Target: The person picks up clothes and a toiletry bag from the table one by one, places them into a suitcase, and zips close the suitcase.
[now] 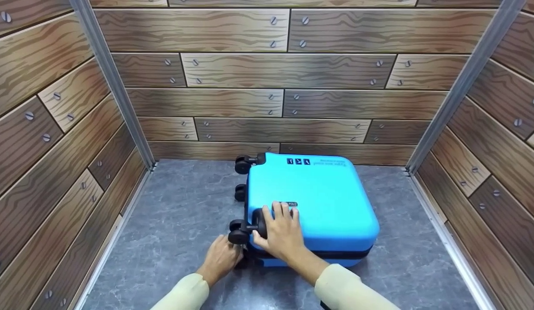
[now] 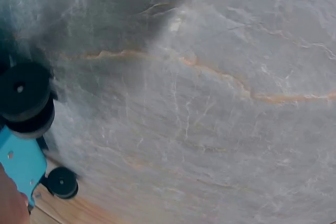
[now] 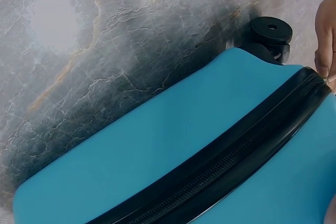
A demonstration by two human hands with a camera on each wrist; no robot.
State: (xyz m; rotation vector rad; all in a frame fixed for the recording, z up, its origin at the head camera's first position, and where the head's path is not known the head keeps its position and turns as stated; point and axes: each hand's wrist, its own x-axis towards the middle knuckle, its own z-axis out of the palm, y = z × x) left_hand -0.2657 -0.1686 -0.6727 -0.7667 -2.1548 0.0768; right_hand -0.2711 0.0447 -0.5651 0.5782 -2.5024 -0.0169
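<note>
A bright blue hard-shell suitcase (image 1: 318, 193) lies flat on the floor, its black wheels (image 1: 242, 164) pointing left. My right hand (image 1: 286, 234) rests on the near left corner of its top, fingers spread beside a wheel mount. Low at that same corner, my left hand (image 1: 222, 257) has its fingers curled at the side. In the right wrist view, the left fingertips (image 3: 324, 66) pinch at the end of the black zipper (image 3: 226, 158), where a small metallic zipper pull shows. The closed zipper runs along the suitcase's near side. The left wrist view shows mostly floor and two wheels.
Grey marbled floor (image 1: 185, 202) lies around the suitcase. Wood-patterned panels (image 1: 267, 71) wall in the back, left and right, with metal posts (image 1: 443, 99) at the corners. The suitcase's far edge lies close to the back wall.
</note>
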